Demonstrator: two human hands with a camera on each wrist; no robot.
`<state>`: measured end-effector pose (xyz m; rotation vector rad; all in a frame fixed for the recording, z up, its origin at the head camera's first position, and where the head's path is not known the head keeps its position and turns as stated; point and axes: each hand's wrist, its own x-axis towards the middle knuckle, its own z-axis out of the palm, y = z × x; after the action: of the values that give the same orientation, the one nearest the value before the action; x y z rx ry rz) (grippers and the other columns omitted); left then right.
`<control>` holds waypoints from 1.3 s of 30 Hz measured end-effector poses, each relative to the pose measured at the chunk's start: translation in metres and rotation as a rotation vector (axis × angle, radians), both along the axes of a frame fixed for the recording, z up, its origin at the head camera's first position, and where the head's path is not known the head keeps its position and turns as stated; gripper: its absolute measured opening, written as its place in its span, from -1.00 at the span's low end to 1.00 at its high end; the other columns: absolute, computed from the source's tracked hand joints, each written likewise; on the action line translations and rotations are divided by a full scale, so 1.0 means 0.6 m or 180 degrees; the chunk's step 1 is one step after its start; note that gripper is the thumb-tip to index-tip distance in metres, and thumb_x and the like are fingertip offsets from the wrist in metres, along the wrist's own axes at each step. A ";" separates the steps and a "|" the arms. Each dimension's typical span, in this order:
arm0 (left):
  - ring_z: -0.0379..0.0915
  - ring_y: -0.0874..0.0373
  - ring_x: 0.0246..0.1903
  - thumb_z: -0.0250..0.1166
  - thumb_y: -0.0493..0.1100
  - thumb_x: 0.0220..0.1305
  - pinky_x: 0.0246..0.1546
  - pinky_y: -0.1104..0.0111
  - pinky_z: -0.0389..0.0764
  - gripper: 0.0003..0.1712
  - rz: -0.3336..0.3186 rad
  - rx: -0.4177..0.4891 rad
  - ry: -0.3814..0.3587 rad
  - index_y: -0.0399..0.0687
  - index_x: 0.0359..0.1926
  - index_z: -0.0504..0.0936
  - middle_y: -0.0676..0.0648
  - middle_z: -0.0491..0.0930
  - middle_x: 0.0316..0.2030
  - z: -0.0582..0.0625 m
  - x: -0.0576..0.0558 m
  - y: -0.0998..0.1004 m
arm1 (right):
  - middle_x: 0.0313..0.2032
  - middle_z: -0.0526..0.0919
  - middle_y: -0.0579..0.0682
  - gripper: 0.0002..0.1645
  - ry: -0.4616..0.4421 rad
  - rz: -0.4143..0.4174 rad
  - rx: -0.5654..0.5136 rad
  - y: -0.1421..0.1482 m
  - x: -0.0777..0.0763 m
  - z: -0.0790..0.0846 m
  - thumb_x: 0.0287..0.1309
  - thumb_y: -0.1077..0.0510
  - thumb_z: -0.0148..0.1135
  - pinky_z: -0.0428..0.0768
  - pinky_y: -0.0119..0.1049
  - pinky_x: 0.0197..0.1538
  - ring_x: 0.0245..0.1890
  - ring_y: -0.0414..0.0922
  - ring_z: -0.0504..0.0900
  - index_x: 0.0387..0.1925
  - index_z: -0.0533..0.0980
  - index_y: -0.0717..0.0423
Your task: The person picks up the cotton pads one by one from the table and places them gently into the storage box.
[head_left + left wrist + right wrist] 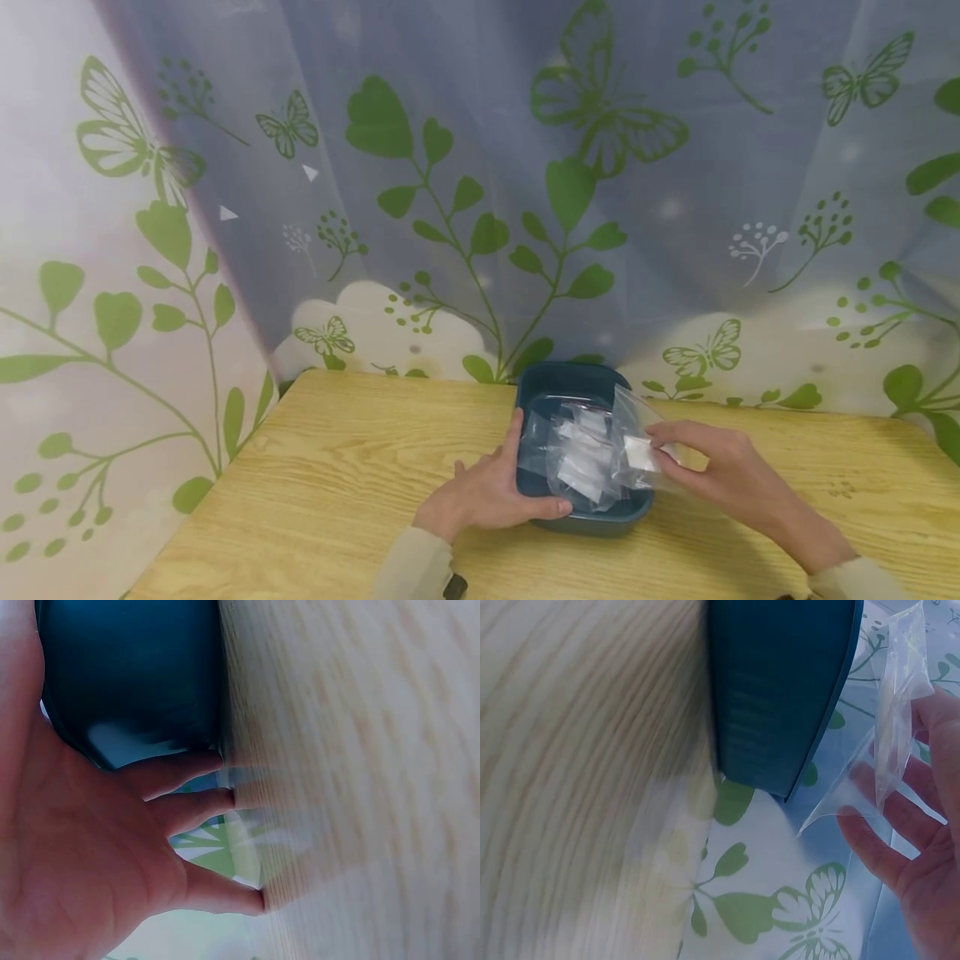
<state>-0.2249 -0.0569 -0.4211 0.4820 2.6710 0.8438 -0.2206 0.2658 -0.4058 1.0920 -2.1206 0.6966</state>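
A dark blue plastic bin (585, 523) stands on the wooden table, with several clear bags of white packets (581, 454) inside. My left hand (487, 496) rests against its near left corner, the thumb along the front rim and the index finger up the left side. In the left wrist view, the other fingers (202, 889) are straight and spread, tips down at the tabletop. Over the bin's right rim, my right hand (720, 467) pinches a clear zip bag (630, 408) holding a white packet between thumb and index finger. The right wrist view shows this bag (896, 712) edge-on.
The wooden table (360, 450) runs back to a curtain (480, 208) printed with green leaves and butterflies. The bin stands close to that curtain. Another pale printed curtain (112, 250) hangs along the left side.
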 end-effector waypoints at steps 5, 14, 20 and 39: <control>0.26 -0.19 0.49 0.31 0.65 -0.01 0.36 -0.56 -0.10 0.55 -0.0002 0.0032 0.0029 0.23 0.64 -0.52 -0.24 0.24 0.53 0.000 0.000 0.000 | -0.16 0.83 -0.02 -0.62 -0.0150 0.0021 0.0014 -0.016 -0.005 0.002 -0.03 0.38 0.50 0.53 -0.68 0.13 -0.05 -0.31 0.76 -0.16 0.73 -0.04; 0.27 -0.21 0.47 0.31 0.65 -0.01 0.35 -0.56 -0.09 0.56 0.0003 0.0037 0.0031 0.21 0.64 -0.50 -0.26 0.25 0.53 -0.002 -0.001 0.001 | -0.18 0.83 0.04 -0.73 -0.0027 0.0316 -0.0052 -0.052 -0.023 -0.002 0.10 0.32 0.48 0.56 -0.65 0.12 -0.15 -0.09 0.80 -0.15 0.72 0.01; 0.27 -0.21 0.48 0.29 0.66 -0.01 0.35 -0.56 -0.10 0.56 -0.0008 0.0028 0.0011 0.23 0.64 -0.52 -0.24 0.24 0.53 -0.002 0.000 0.000 | -0.19 0.82 0.03 -0.62 0.0040 0.0335 -0.0020 -0.072 -0.033 -0.006 -0.06 0.42 0.52 0.61 -0.63 -0.06 -0.20 -0.04 0.80 -0.22 0.69 -0.02; 0.27 -0.18 0.48 0.29 0.66 0.01 0.38 -0.53 -0.10 0.55 0.0008 0.0014 -0.0001 0.23 0.63 -0.52 -0.25 0.24 0.53 -0.002 0.000 0.000 | -0.26 0.76 -0.21 -0.75 -0.0446 -0.0019 0.0858 -0.098 -0.049 -0.014 0.04 0.27 0.52 0.67 -0.36 -0.28 -0.34 -0.29 0.68 -0.26 0.67 -0.06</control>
<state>-0.2251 -0.0569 -0.4220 0.4796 2.6705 0.8506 -0.2499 0.2069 -0.4139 1.2074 -2.3886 0.5065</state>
